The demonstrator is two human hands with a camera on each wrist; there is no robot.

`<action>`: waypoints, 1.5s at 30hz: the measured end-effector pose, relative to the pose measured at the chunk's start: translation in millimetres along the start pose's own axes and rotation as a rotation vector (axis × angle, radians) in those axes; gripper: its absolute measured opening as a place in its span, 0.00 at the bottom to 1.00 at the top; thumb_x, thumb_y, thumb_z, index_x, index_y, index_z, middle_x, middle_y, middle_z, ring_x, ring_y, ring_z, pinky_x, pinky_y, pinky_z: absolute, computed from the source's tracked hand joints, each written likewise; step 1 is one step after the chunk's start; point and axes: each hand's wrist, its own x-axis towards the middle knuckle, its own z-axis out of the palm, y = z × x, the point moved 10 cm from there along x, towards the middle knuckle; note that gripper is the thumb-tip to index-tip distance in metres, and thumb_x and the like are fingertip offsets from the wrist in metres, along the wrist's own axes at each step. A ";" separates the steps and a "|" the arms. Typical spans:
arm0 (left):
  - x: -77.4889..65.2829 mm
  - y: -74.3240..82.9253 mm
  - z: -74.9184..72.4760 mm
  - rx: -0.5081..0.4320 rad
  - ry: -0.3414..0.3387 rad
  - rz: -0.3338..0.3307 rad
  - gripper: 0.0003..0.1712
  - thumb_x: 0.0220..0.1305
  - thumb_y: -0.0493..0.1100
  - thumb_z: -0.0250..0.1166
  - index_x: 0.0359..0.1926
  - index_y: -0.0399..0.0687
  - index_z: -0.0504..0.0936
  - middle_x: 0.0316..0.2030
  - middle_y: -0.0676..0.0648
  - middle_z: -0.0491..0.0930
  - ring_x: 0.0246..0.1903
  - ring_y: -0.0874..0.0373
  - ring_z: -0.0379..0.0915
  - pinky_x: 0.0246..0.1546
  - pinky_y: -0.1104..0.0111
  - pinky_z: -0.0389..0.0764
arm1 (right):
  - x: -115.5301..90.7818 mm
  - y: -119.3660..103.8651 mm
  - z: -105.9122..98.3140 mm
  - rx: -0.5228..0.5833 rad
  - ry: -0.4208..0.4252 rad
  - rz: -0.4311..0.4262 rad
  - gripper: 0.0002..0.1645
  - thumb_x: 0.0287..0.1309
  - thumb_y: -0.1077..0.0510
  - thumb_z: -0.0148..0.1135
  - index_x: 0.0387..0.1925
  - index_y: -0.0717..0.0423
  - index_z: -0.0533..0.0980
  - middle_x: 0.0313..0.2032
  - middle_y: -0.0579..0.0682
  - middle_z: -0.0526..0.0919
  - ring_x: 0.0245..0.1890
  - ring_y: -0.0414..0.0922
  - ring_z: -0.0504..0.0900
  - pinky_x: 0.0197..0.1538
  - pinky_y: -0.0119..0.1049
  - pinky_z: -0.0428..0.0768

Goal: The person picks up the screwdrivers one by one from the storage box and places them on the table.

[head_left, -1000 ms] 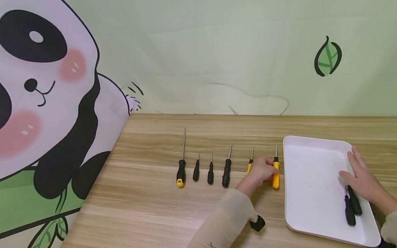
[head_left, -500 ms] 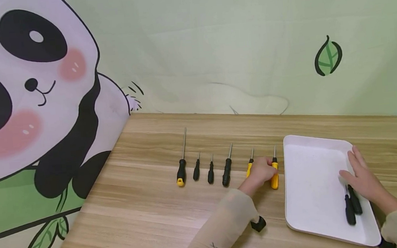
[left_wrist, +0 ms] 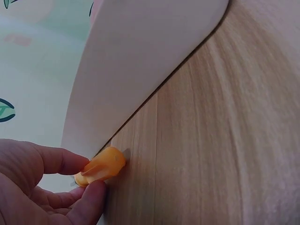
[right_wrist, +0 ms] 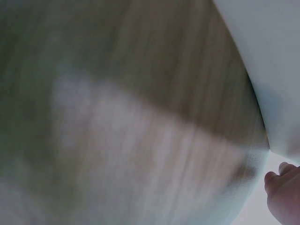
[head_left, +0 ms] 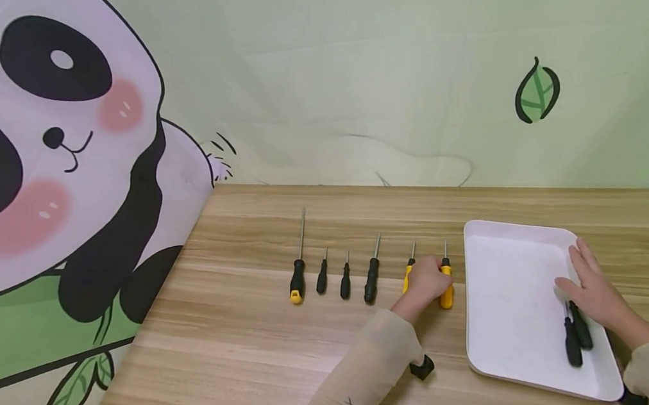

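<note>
My left hand (head_left: 423,282) pinches a yellow-handled screwdriver (head_left: 447,293) between thumb and fingers, just left of the white tray (head_left: 540,383). Close up in the left wrist view, the fingertips hold its yellow handle (left_wrist: 105,165) at the wood surface. A second yellow screwdriver (head_left: 407,274) lies behind that hand, partly hidden. My right hand (head_left: 596,294) rests on the tray's right rim, fingers straight and thumb over the inside. Near that thumb, two black-handled screwdrivers (head_left: 572,345) lie side by side in the tray, their tips partly covered.
Left of the yellow pair, several screwdrivers form a row: a long black-and-yellow one (head_left: 297,282), two small black ones (head_left: 321,278) and a larger black one (head_left: 371,281). The wooden table (head_left: 229,365) meets a panda-printed wall (head_left: 321,100) behind.
The pinched yellow screwdriver has shifted slightly left, away from the tray, and stands straighter in line with the row. My right hand and the tray have stayed put.
</note>
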 end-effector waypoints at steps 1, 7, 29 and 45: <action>0.0 0.3 -0.5 0.015 0.002 0.002 0.10 0.46 0.40 0.64 0.15 0.47 0.72 0.13 0.54 0.67 0.15 0.62 0.62 0.15 0.76 0.63 | 0.0 -0.1 -0.1 0.001 0.000 -0.001 0.41 0.63 0.55 0.40 0.62 0.75 0.33 0.65 0.64 0.22 0.64 0.62 0.23 0.59 0.64 0.33; 0.8 0.3 -3.2 0.091 0.024 0.013 0.11 0.45 0.42 0.65 0.14 0.48 0.71 0.14 0.54 0.68 0.17 0.61 0.63 0.17 0.75 0.63 | -0.2 -1.2 -1.1 0.006 0.004 -0.006 0.41 0.63 0.55 0.40 0.62 0.75 0.33 0.65 0.64 0.22 0.64 0.62 0.24 0.59 0.64 0.33; -2.4 3.1 -7.3 0.180 0.067 0.040 0.15 0.46 0.44 0.65 0.13 0.49 0.69 0.15 0.54 0.68 0.18 0.61 0.63 0.17 0.75 0.63 | 0.1 -0.5 -0.2 0.000 0.005 -0.002 0.41 0.63 0.55 0.40 0.62 0.75 0.32 0.65 0.64 0.22 0.64 0.63 0.23 0.58 0.65 0.33; 1.4 -2.6 -2.9 0.171 0.059 -0.003 0.09 0.47 0.47 0.65 0.23 0.49 0.75 0.19 0.54 0.72 0.19 0.61 0.65 0.19 0.74 0.65 | 0.2 -2.3 -1.9 0.006 0.020 -0.013 0.40 0.62 0.56 0.40 0.61 0.76 0.33 0.64 0.66 0.23 0.64 0.63 0.24 0.58 0.65 0.33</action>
